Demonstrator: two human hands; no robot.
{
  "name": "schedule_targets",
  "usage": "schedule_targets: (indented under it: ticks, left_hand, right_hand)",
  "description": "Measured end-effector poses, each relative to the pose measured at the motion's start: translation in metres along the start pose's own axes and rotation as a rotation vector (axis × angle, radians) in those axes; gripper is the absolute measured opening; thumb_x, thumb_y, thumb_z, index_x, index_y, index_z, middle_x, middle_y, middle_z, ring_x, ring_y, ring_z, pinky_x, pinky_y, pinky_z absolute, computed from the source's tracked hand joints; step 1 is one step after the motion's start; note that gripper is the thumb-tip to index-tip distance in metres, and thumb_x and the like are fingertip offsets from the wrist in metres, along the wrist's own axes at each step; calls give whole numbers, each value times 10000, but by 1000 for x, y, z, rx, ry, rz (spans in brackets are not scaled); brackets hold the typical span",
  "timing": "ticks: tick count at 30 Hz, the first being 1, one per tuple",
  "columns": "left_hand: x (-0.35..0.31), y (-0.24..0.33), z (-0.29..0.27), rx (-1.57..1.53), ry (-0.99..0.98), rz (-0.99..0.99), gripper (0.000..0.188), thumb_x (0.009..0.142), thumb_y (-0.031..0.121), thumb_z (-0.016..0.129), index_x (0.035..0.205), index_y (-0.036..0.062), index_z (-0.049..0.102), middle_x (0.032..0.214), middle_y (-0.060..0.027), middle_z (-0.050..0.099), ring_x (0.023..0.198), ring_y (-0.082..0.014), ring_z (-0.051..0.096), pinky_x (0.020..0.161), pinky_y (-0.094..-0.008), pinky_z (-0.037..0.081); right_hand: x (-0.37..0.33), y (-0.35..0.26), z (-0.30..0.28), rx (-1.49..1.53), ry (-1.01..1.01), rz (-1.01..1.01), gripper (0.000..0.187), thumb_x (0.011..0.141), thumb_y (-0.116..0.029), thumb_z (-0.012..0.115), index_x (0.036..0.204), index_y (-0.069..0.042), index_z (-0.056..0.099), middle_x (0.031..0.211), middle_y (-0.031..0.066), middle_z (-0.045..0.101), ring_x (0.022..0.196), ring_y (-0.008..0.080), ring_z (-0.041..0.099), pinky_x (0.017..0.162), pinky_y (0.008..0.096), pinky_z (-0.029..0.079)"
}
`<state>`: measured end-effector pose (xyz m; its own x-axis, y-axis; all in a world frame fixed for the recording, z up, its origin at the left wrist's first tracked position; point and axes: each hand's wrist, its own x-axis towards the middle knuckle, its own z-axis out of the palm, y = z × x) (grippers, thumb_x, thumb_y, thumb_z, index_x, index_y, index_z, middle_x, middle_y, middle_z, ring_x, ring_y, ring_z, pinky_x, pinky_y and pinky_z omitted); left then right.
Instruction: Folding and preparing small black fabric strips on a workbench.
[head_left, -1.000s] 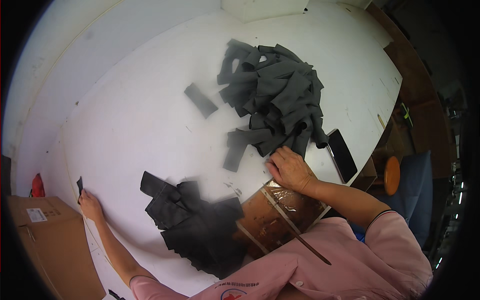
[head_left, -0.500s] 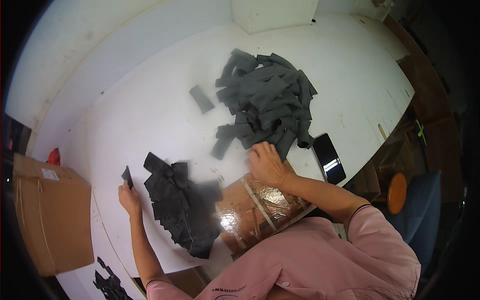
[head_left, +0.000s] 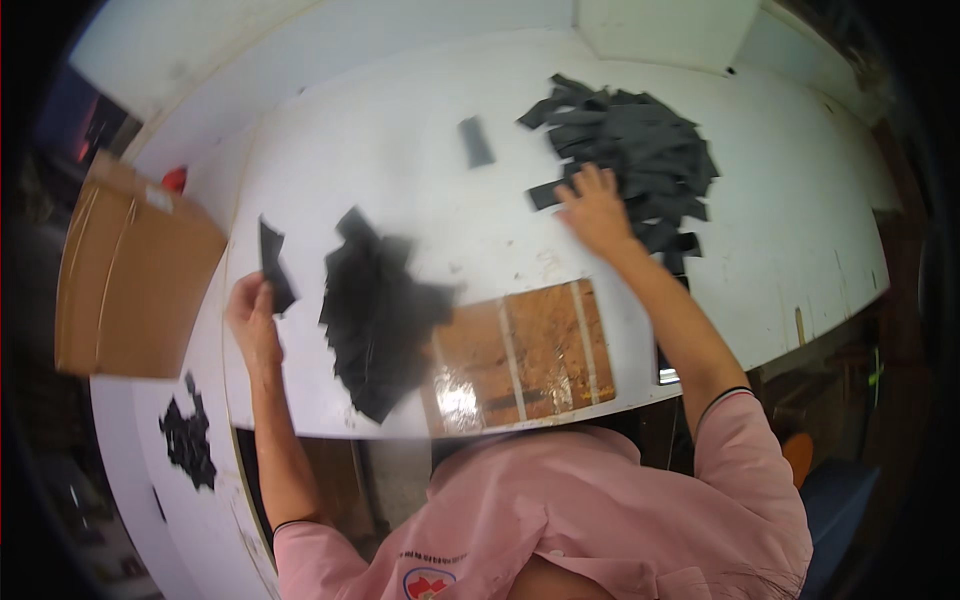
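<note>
On the white desk [head_left: 800, 200], a cardboard box [head_left: 140, 280] stands farthest out at nine o'clock, with a cluster of black scraps [head_left: 187, 440] at eight. Nearer in at nine o'clock, the left hand [head_left: 256, 310] pinches a dark strip [head_left: 274, 265] between thumb and fingers, the strip pointing up toward twelve. Just beside it, closer to the centre, lies a blurred black pile [head_left: 370, 310]. A loose grey piece [head_left: 477, 143] lies apart at twelve; a brown taped board [head_left: 545, 350] sits at five, meeting the black pile. At two o'clock, the right hand [head_left: 597, 215] is open, fingers spread over the near edge of a dark grey heap [head_left: 640, 140]; whether they press on it, I cannot tell.
</note>
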<state>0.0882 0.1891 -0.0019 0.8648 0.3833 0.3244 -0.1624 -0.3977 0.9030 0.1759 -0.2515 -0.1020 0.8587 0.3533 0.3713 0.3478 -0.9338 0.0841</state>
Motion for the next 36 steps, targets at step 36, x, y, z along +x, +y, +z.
schedule_targets:
  ticks: [36]
  left_hand:
    - [-240, 95, 70, -465, -334, -458, 87, 784, 36, 586, 846, -25, 586, 736, -5, 573, 631, -40, 489, 566, -156, 379]
  right_hand:
    - [-158, -157, -145, 1131, -368, 1, 243, 721, -140, 605, 612, 23, 460, 633, 154, 482, 574, 327, 477, 524, 380, 372]
